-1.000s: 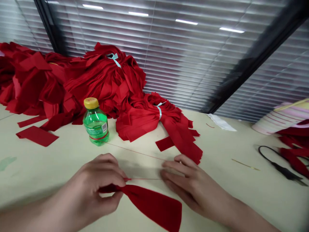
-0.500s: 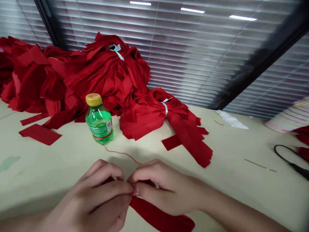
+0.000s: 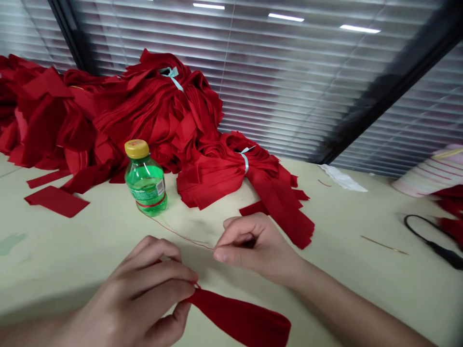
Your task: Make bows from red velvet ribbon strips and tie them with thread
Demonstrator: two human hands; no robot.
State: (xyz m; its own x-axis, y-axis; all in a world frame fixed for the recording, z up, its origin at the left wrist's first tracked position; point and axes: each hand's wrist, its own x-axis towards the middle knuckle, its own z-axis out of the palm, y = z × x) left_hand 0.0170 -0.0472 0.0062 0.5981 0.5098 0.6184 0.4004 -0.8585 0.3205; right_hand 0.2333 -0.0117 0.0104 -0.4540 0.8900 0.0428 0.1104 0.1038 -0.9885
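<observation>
Atop the pale table, red cloth heaps, window blinds

Desk, cream top. Back L: lg heap of red fabric strips. Just R of it, smaller strip bundle cinched w/ lt-blue ribbon. Green plastic bottle, yellow cap, upright, just in front of heap, red band round lower part. Loose red rect. piece on desk, far L. R side: white paper scrap, thin gold rod, black-handled snips, pink-striped roll. Venetian blinds behind desk.
</observation>
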